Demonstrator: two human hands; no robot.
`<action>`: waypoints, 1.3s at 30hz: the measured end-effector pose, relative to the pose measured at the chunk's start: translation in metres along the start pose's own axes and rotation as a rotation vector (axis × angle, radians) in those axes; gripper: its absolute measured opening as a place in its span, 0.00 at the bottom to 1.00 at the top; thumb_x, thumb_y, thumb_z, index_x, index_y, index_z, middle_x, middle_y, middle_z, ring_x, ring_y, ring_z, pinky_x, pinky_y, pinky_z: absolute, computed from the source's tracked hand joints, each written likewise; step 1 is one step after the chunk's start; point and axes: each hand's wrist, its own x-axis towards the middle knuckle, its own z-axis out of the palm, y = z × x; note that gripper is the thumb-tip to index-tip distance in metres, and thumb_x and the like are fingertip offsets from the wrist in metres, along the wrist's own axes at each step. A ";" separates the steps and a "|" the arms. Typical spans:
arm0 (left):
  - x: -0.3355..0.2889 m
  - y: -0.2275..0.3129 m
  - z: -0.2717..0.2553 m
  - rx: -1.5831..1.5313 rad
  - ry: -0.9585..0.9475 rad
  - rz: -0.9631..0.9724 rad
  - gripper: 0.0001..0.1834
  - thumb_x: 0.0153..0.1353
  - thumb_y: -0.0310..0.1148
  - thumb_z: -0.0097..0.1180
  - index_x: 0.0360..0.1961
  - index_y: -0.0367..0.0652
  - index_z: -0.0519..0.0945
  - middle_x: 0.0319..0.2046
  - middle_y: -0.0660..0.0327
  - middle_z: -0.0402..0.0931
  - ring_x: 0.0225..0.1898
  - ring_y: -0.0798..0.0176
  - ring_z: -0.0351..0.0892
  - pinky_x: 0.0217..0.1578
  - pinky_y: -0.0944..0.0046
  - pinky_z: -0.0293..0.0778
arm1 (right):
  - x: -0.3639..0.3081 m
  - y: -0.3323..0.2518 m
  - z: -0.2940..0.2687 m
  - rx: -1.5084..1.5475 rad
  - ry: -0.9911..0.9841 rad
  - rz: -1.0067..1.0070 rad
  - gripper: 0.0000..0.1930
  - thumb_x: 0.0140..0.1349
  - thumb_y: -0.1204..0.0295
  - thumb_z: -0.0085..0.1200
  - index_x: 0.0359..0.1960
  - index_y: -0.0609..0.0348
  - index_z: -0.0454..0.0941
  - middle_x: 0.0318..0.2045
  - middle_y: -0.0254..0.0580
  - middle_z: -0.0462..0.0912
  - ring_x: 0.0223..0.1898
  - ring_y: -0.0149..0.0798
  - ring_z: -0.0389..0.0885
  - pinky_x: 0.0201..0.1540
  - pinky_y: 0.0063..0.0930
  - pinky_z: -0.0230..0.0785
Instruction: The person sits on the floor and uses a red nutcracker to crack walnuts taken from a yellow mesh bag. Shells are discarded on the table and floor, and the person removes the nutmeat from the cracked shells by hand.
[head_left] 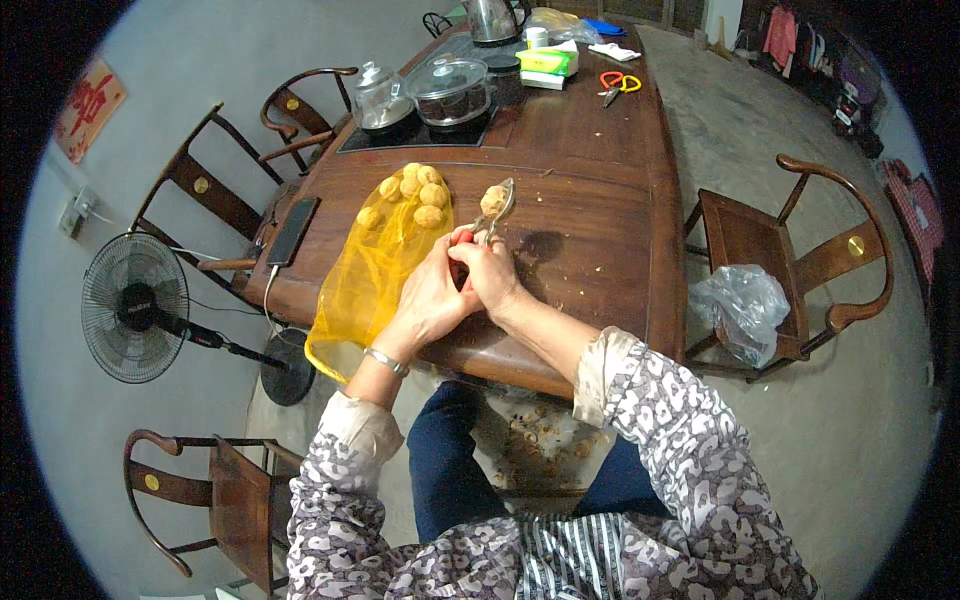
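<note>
Silver metal is glinting at the end of two outstretched hands, where a nutcracker-like tool [511, 199] is holding a round, tan, walnut-like nut [493, 201] above a dark wooden table [600, 190]. The nut is sitting just beyond the fingertips, on the side away from the person, with the tool's metal running along its right side. The tool's long axis is pointing up the table and leaning slightly to the right, its working end outward and its handles running back into the grasp.

The right hand [487, 274] is resting almost directly behind the nut and is lying marginally nearer to it; the left hand [436, 292] is meeting it from the left, the two pressing together at the thumbs. Fingers of both hands are curling closed around the handles, though their exact placement is being hidden by the knuckles. The nut itself, being nearly round, is showing no clear long axis.

To the left of the tool, a yellow mesh bag [368, 275] is spreading across the tabletop, its near end passing beside the left wrist, while a cluster of similar nuts [429, 216] is lying at its far end, near the held one but apart from it. Pale crumbs [556, 291] are dotting the wood to the right, and scissors [619, 84] with red and yellow handles are lying well beyond reach of the fingers.
</note>
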 end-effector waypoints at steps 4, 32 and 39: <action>-0.001 0.001 -0.004 0.025 -0.021 -0.005 0.38 0.47 0.43 0.60 0.60 0.41 0.64 0.48 0.44 0.75 0.50 0.45 0.75 0.50 0.54 0.70 | -0.001 -0.001 0.001 -0.050 0.011 0.030 0.04 0.50 0.74 0.50 0.26 0.59 0.75 0.23 0.33 0.78 0.26 0.30 0.75 0.31 0.27 0.68; 0.007 -0.005 -0.002 0.215 -0.068 -0.114 0.27 0.50 0.42 0.57 0.45 0.31 0.72 0.38 0.40 0.77 0.42 0.41 0.78 0.45 0.52 0.71 | -0.009 -0.019 0.006 -0.008 0.063 0.219 0.10 0.58 0.70 0.47 0.21 0.58 0.75 0.20 0.33 0.75 0.23 0.28 0.70 0.27 0.24 0.61; 0.007 0.002 -0.003 0.196 -0.082 -0.132 0.35 0.48 0.52 0.55 0.45 0.26 0.73 0.40 0.35 0.76 0.46 0.39 0.77 0.49 0.52 0.71 | 0.001 -0.010 0.001 -0.018 0.065 0.227 0.10 0.58 0.71 0.47 0.20 0.59 0.75 0.21 0.35 0.75 0.22 0.28 0.70 0.27 0.24 0.62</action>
